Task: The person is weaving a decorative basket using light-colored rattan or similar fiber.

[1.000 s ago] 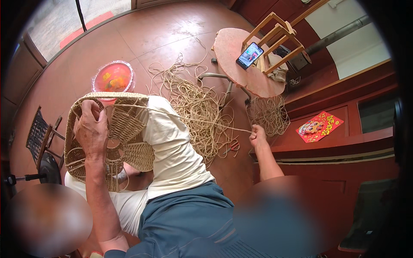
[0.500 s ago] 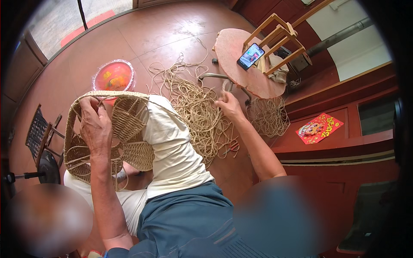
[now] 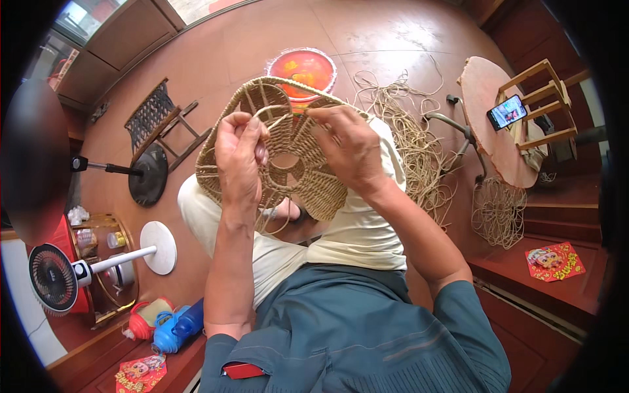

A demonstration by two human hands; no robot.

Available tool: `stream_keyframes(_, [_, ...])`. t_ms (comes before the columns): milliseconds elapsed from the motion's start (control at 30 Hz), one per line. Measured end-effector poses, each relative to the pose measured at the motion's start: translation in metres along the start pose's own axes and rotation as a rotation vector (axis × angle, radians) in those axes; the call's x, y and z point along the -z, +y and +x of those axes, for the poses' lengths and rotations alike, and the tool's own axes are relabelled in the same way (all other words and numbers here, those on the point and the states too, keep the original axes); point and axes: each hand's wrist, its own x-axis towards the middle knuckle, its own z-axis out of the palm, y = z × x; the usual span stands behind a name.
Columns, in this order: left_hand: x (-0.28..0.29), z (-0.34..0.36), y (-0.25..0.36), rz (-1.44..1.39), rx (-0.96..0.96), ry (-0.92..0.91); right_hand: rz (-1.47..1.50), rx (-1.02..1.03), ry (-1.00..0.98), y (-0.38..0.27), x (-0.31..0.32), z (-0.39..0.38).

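A woven straw-coloured basket-like piece (image 3: pixel 331 196), with a corded rim and a round hole in its middle, rests on my lap between my knees. My left hand (image 3: pixel 241 154) is closed over its near left part, thumb and forefinger pinching a cord (image 3: pixel 280 120) that loops toward the right. At the right side of the rim is my right hand (image 3: pixel 352 147), its fingers curled and tips together. What those fingertips grip is hidden. Loose strands hang below the piece near my left wrist.
A heap of tan cord (image 3: pixel 416 141) lies on the floor at right, beside a round table (image 3: pixel 481 98) bearing a phone (image 3: pixel 506 112) and a wooden frame (image 3: pixel 557 95). Beyond the piece sits a red basin (image 3: pixel 304 69). A folding chair (image 3: pixel 149 118) and a fan (image 3: pixel 54 278) stand at left.
My right hand has come in from the far right, over the cord heap, to the rim near my left hand. The view has turned left, bringing the fan into sight.
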Motion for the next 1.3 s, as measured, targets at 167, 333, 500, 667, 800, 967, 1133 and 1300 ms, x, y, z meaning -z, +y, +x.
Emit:
stream_keyframes(167, [0.027,-0.041,0.050,0.032,0.036,0.018,-0.301,0.228,-0.009,-0.002,-0.043,0.009])
stream_keyframes(333, [0.090,-0.080,0.096,-0.013,-0.061,0.089,-0.311,0.254,0.079,0.007,-0.051,0.015])
stream_keyframes(500, [0.208,-0.117,0.136,-0.160,-0.100,0.330,-0.367,0.221,0.264,0.010,-0.054,0.014])
stream_keyframes(667, [0.325,-0.175,0.167,-0.090,-0.182,0.544,-0.330,0.151,0.274,0.011,-0.058,0.011])
stream_keyframes(800, [0.414,-0.248,0.175,0.076,-0.196,0.841,-0.327,0.107,0.259,0.004,-0.058,0.014])
stream_keyframes(967, [0.368,-0.255,0.117,1.177,0.391,0.659,-0.359,0.126,0.275,0.009,-0.065,0.017])
stream_keyframes(1133, [0.204,-0.207,0.069,1.872,-0.044,0.274,-0.356,0.127,0.275,0.013,-0.064,0.017])
stream_keyframes(1300, [0.073,-0.144,0.038,1.584,-0.349,0.106,-0.280,0.050,0.276,0.007,-0.064,0.016])
